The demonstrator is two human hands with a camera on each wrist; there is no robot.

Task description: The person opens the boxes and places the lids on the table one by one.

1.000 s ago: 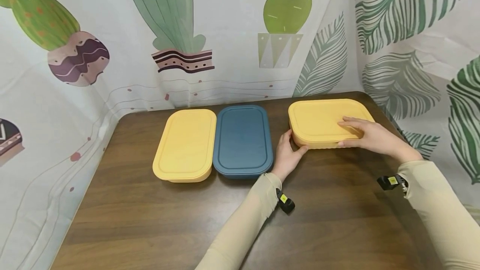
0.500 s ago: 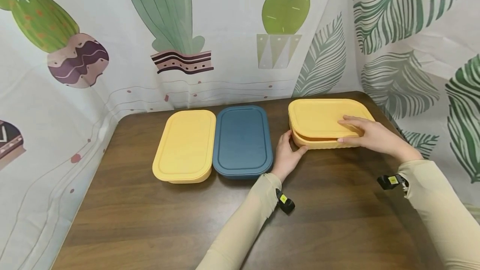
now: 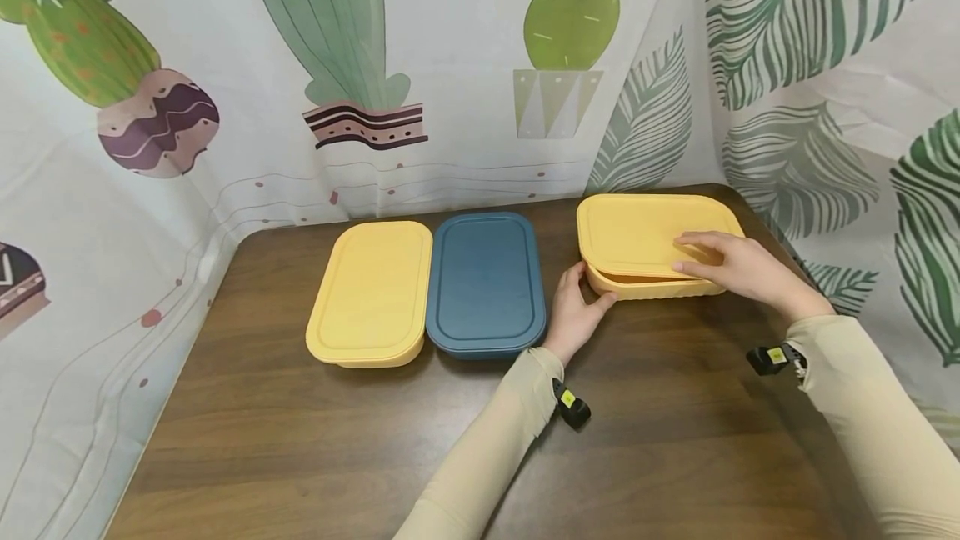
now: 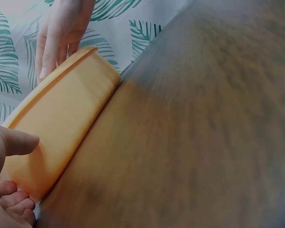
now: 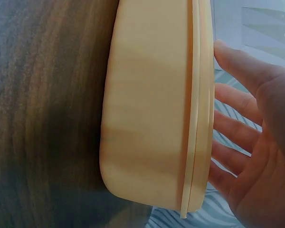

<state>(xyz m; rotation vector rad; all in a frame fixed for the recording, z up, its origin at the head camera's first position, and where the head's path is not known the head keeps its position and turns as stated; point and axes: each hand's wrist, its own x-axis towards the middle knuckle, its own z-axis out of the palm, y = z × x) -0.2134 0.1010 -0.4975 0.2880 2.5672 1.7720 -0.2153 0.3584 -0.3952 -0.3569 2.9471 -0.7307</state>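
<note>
At the back right of the table lies a yellow lidded food container point(image 3: 652, 288). Its yellow lid point(image 3: 630, 232) sits askew, with a dark gap along the front rim. My left hand point(image 3: 573, 315) holds the container's front left corner, its thumb point(image 4: 21, 142) on the front wall and the other fingers curled round the end. My right hand point(image 3: 738, 265) rests on the right part of the lid, with the fingertips and thumb on its top. In the right wrist view those fingers point(image 5: 235, 128) are extended and touch the lid's face. What the container holds is hidden.
A blue lidded container point(image 3: 487, 282) lies left of my left hand. Beside it is another yellow lidded container point(image 3: 371, 290), long sides together. The brown wooden table point(image 3: 315, 457) backs onto a printed cloth point(image 3: 465, 57) with cacti and leaves.
The lid's front edge has come up off the container's rim and the lid has shifted backward. My right hand has moved slightly left with it. My left hand keeps its hold.
</note>
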